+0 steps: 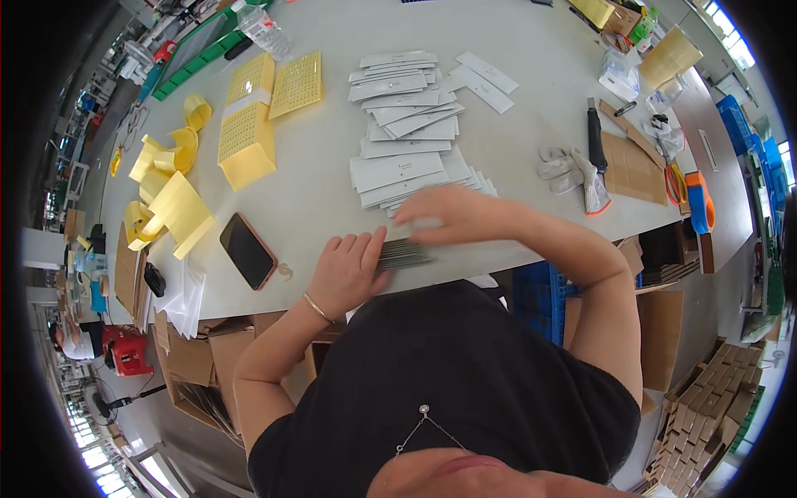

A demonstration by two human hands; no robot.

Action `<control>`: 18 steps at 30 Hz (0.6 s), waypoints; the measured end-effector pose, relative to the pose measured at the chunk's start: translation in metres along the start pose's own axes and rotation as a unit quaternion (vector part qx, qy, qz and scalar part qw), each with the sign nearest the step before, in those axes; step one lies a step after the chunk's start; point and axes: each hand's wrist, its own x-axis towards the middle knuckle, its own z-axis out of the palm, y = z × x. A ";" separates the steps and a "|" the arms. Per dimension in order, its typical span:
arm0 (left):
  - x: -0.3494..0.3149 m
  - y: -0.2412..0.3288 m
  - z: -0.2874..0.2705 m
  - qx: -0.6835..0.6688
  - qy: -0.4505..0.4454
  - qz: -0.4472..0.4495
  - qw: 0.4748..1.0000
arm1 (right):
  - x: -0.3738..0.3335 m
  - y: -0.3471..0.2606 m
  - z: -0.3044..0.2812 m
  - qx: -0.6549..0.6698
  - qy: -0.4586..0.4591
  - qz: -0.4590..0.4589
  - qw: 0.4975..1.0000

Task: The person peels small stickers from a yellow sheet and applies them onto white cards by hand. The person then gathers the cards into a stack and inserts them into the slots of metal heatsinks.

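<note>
Near the table's front edge, my left hand is closed on one end of a stack of thin flat strips, seen edge-on as fine dark and light lines. Just above that stack hovers my right hand, its fingers blurred by motion and pointing left. Whether it pinches anything does not show. Beyond both hands lies a long overlapping pile of white printed cards or sleeves, its nearest ones next to my right hand. Two similar white pieces rest apart to the pile's right.
A phone lies left of my hands. Curled yellow sheets, yellow perforated packs and a water bottle are farther left. To the right are a grey glove, cardboard and an orange-blue tape roll.
</note>
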 end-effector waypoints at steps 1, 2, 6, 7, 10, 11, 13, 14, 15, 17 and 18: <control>0.001 -0.002 0.001 0.014 -0.005 0.010 1.000 | -0.009 0.002 -0.018 -0.034 0.016 0.034 0.999; 0.002 -0.003 0.000 0.026 -0.010 0.023 0.999 | -0.019 0.004 -0.035 -0.103 0.025 0.048 0.993; 0.007 -0.004 -0.002 0.011 -0.022 0.022 0.999 | -0.044 0.013 -0.044 -0.328 -0.002 0.049 0.943; 0.007 -0.005 -0.002 0.013 -0.023 0.024 0.999 | -0.045 0.016 -0.041 -0.330 -0.003 0.048 0.943; 0.006 -0.007 -0.001 0.010 -0.029 0.030 0.999 | -0.042 0.027 -0.037 -0.322 0.000 0.008 0.947; 0.006 -0.008 0.000 0.003 -0.037 0.032 0.999 | -0.040 0.031 -0.037 -0.325 -0.018 0.014 0.945; 0.006 -0.007 -0.001 -0.002 -0.038 0.035 0.999 | -0.035 0.037 -0.036 -0.346 -0.025 -0.001 0.938; 0.005 -0.007 -0.001 -0.004 -0.044 0.038 0.998 | -0.033 0.038 -0.035 -0.353 -0.020 -0.005 0.935; 0.005 -0.006 -0.002 -0.003 -0.044 0.041 0.998 | -0.031 0.039 -0.034 -0.363 -0.024 -0.006 0.931; 0.006 -0.006 -0.002 -0.004 -0.038 0.043 0.998 | -0.026 0.039 -0.033 -0.394 -0.038 -0.011 0.918; 0.006 -0.006 -0.002 -0.013 -0.038 0.042 0.998 | -0.023 0.038 -0.034 -0.398 -0.035 -0.014 0.917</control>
